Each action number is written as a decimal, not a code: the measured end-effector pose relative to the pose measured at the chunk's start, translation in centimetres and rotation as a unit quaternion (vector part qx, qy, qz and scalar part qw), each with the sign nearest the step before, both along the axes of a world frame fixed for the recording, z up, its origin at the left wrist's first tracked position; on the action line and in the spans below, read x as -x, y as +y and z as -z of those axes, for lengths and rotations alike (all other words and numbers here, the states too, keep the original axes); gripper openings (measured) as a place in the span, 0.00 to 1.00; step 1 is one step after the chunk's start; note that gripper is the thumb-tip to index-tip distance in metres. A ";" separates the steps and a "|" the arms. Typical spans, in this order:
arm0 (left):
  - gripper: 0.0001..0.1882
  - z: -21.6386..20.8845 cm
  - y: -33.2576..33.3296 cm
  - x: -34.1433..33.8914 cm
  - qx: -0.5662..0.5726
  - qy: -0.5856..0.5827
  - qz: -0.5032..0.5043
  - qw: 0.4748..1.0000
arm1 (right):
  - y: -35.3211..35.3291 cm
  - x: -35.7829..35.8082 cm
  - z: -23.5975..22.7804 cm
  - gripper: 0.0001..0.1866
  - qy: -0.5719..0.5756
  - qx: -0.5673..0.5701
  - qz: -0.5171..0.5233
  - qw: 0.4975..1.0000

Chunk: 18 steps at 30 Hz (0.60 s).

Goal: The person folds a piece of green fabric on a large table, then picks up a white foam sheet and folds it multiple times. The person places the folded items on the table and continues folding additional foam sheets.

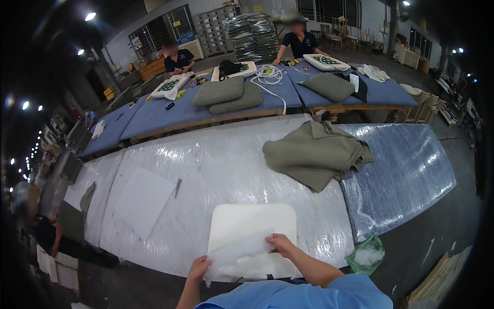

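A white foam cushion pad (252, 219) with rounded corners lies flat at the near edge of the plastic-covered table (206, 170). Over its near half stretches a thin, fluffy sheet of white wadding (239, 252). My left hand (199, 268) pinches the left end of the wadding, just off the pad's left edge. At the other end, my right hand (280, 244) grips the wadding above the right part of the pad. The wadding's near edge is uneven and partly blends with the white pad beneath.
Olive fabric (316, 154) is heaped at the far right, and a white sheet (141, 201) lies left. A green bag of white filling (368, 255) stands by the right edge. Across a blue table (206, 113) with olive cushions (218, 91), two people work; another person stands at left.
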<state>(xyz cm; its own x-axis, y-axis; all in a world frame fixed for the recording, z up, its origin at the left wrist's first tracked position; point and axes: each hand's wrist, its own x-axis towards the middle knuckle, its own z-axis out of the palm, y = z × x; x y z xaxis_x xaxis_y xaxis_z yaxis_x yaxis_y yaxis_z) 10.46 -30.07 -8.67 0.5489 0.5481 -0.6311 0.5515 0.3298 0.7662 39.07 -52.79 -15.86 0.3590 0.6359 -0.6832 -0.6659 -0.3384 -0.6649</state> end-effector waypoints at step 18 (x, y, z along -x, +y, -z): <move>0.22 7.2 2.3 1.9 -0.112 0.147 0.165 0.969 | 0.0 5.4 2.7 0.09 -0.035 0.106 0.086 0.990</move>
<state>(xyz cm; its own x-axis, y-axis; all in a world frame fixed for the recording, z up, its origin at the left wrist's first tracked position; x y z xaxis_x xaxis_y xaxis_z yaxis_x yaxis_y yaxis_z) 8.54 -27.73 -15.83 0.5321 0.5144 -0.6725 0.8038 -0.0575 0.5921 33.68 -52.80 -18.55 0.5000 0.4060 -0.7650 -0.6812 -0.3610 -0.6369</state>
